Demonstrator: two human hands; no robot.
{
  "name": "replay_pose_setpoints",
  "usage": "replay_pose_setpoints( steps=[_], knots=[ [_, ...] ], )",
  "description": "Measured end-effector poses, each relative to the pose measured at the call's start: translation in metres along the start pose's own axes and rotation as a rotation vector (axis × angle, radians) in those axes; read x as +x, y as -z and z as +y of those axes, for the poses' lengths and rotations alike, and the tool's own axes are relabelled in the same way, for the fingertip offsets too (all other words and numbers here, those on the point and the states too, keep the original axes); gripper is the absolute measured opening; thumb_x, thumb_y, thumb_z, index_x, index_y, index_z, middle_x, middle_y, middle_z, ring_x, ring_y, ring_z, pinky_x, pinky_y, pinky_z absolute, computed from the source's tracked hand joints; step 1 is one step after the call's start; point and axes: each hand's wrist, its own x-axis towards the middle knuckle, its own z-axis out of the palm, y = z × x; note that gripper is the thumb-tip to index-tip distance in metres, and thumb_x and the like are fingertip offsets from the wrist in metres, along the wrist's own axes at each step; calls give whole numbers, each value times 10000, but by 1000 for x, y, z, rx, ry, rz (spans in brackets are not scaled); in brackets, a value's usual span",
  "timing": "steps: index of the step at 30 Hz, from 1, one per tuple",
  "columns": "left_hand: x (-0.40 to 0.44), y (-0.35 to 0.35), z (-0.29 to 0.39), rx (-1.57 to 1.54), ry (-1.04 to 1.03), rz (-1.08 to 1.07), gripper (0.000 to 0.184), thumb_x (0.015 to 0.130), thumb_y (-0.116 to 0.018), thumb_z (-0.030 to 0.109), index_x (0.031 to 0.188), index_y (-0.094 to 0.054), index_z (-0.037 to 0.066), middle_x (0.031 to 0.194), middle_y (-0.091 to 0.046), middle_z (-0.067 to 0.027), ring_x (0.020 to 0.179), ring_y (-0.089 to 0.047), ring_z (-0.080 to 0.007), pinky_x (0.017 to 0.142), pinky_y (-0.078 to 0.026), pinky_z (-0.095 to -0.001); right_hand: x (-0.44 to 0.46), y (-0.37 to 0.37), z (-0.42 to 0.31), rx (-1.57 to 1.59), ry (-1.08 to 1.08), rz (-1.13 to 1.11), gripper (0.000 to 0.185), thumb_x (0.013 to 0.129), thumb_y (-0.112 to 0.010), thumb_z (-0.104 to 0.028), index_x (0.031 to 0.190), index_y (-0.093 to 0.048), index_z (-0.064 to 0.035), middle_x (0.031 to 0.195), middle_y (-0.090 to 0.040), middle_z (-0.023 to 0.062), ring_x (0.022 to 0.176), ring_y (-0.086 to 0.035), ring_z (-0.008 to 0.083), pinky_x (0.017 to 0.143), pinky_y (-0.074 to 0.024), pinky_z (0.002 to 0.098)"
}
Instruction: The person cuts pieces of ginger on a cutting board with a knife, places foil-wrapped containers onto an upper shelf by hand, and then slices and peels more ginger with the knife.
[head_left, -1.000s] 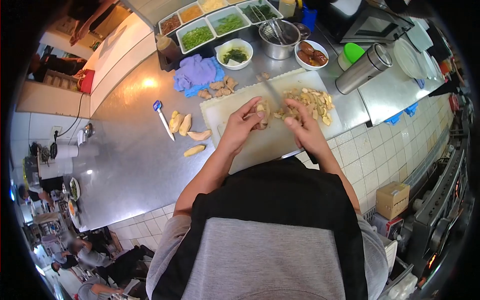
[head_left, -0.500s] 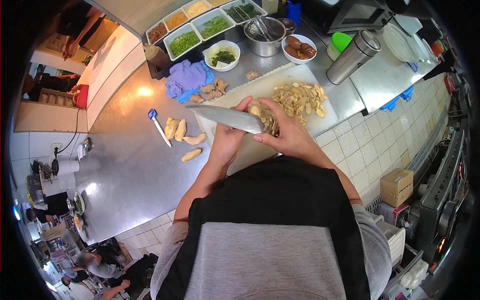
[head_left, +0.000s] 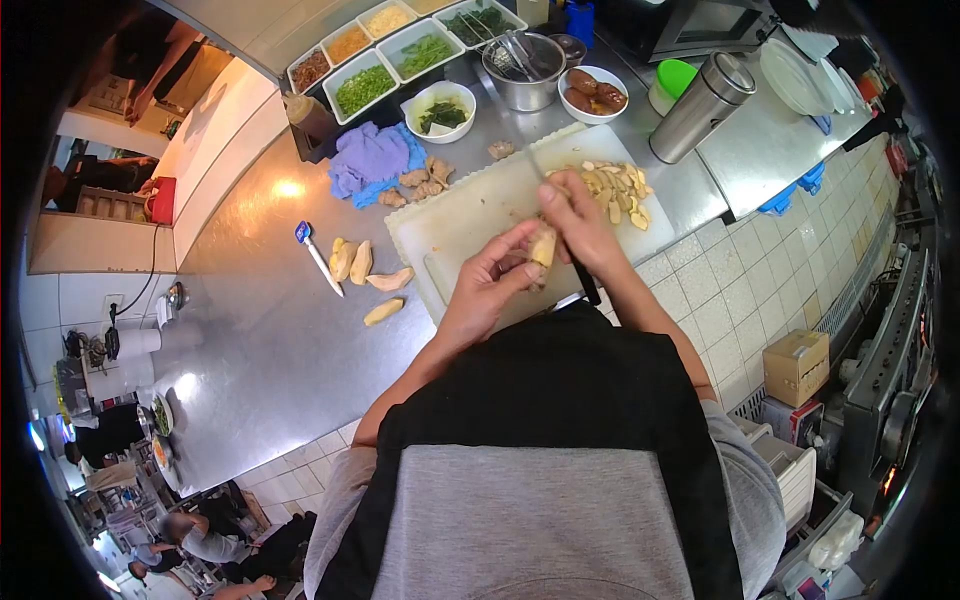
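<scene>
My left hand [head_left: 495,275] is closed around a partly peeled piece of ginger [head_left: 542,247], held over the white cutting board [head_left: 470,220]. Just beside it, my right hand [head_left: 582,222] grips a kitchen knife by its black handle [head_left: 588,284]. The blade points away from me and is seen nearly edge-on. Ginger peelings [head_left: 618,188] lie heaped on the board's far right part, partly behind my right hand. Left of the board, several peeled ginger pieces [head_left: 361,262] rest on the steel counter. Unpeeled ginger [head_left: 430,178] sits by the board's far left edge.
A blue-and-white tool [head_left: 319,258] and purple and blue cloths [head_left: 370,158] lie on the counter [head_left: 260,350]. Behind the board stand a white bowl of greens [head_left: 440,112], a steel pot [head_left: 524,75], a bowl of brown items [head_left: 594,95] and a steel flask [head_left: 703,108].
The knife has swung from pointing left across my left hand to pointing away, with my right hand on its handle. My left hand has moved nearer to me with the ginger.
</scene>
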Motion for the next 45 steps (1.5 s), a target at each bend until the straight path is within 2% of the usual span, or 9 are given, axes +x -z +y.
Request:
replay_pose_setpoints(
  steps=[1, 7, 10, 19, 22, 27, 30, 33, 45],
  knots=[
    [1, -1, 7, -122, 9, 33, 498, 907, -545, 52, 1385, -405, 46, 1165, -572, -47, 1012, -571, -134, 874, -481, -307, 3, 4, 4, 87, 11, -6, 471, 914, -528, -477, 1134, -469, -65, 700, -556, 75, 386, -450, 109, 381, -359, 237],
    [9, 17, 24, -374, 14, 64, 497, 928, -531, 84, 1395, -371, 28, 1234, -550, -76, 1043, -584, -158, 873, -504, -312, -15, 7, -4, -102, 27, -100, 556, 902, -567, -429, 1305, -410, -80, 785, -608, 104, 539, -556, 167, 491, -431, 292],
    [14, 24, 12, -328, 17, 80, 475, 926, -548, 83, 1375, -404, 29, 1228, -556, -71, 1037, -585, -152, 868, -508, -302, -19, -5, 3, -312, 455, -50, 602, 874, -612, -405, 1338, -386, -94, 849, -624, 138, 659, -602, 234, 603, -471, 356],
    [2, 11, 14, -107, 14, 14, 466, 913, -567, 75, 1357, -435, 17, 1184, -586, -67, 1020, -584, -140, 884, -470, -295, -17, -17, -2, -224, 436, 6, 513, 861, -634, -395, 1211, -425, -82, 768, -593, 131, 665, -598, 235, 637, -479, 375],
    [3, 3, 14, -247, 38, -21, 463, 926, -533, 77, 1368, -413, 15, 1192, -583, -92, 1019, -600, -162, 880, -493, -309, -12, 0, -22, -24, -47, -80, 451, 874, -619, -390, 1144, -439, -77, 803, -587, 109, 692, -594, 214, 657, -481, 365],
    [13, 31, 12, -389, 37, 5, 469, 939, -473, 54, 1391, -357, 3, 1191, -577, -109, 1017, -609, -184, 874, -513, -317, -21, -6, -8, -327, 487, -145, 698, 847, -636, -430, 1381, -339, -91, 918, -624, 215, 720, -639, 293, 666, -495, 382],
    [12, 25, 14, -446, -10, 36, 452, 934, -465, 33, 1375, -373, -9, 1175, -587, -107, 994, -618, -179, 855, -522, -311, -33, -5, -22, -367, 239, -231, 700, 823, -668, -394, 1387, -357, -120, 1108, -595, 195, 941, -614, 305, 834, -464, 357],
    [11, 19, 17, -418, -1, 64, 454, 928, -463, 19, 1373, -375, -11, 1141, -594, -92, 969, -619, -165, 842, -523, -308, -29, -6, -13, -418, 376, -200, 792, 802, -671, -460, 1407, -310, -97, 851, -629, 233, 734, -643, 340, 678, -495, 411],
    [8, 12, 17, -363, -13, 18, 417, 959, -473, 91, 1360, -402, 1, 1155, -579, -49, 979, -594, -134, 854, -506, -288, -26, -8, -19, -327, 310, -138, 629, 809, -694, -417, 1256, -400, -85, 744, -609, 151, 667, -615, 255, 625, -475, 367]
  ],
)
